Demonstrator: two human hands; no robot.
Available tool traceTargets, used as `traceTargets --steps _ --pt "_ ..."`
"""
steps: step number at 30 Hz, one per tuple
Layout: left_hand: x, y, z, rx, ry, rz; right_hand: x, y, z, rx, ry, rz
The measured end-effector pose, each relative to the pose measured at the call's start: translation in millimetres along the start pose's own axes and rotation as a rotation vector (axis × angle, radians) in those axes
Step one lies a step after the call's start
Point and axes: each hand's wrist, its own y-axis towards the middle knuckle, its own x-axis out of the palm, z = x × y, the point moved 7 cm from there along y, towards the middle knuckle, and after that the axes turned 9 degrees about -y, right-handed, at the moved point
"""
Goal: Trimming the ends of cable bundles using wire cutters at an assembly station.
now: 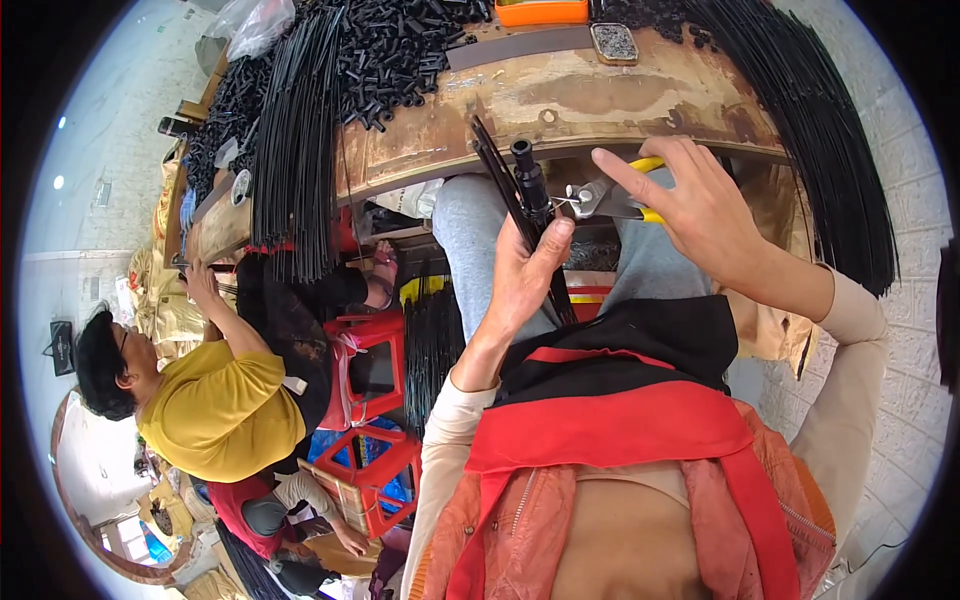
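Observation:
My left hand (530,265) is closed around a black plastic tube piece (527,175) and several thin black rods (490,150), held upright in front of the table edge. In my right hand (700,205) is a pair of pliers (596,198) with yellow handles. Its metal jaws are beside the black tube, just above my left thumb. A thin, shiny wire or pin runs between the jaws and the tube; whether the jaws grip it is too small to tell. My right index finger stretches out while the other fingers stay around the handles.
The wooden table (560,95) bears a heap of black plastic pieces (390,60), a tin of small metal bits (614,44) and an orange tray (541,11). Black rod bundles hang over its edge at left (295,150) and right (815,130). A co-worker (215,400) sits left, near red stools (365,370).

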Motion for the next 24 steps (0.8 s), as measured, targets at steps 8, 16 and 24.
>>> traceTargets --steps 8,16,24 --pt "1.9 -2.6 0.7 -0.003 0.005 -0.009 -6.5 2.8 -6.8 -0.02 -0.065 0.113" --pt "-2.6 -1.1 0.0 0.006 0.029 0.01 -2.9 2.0 -3.3 -0.118 -0.21 0.047" --pt "6.2 -2.3 4.2 0.01 -0.08 -0.166 15.3 3.4 1.2 0.127 0.835 -0.763"
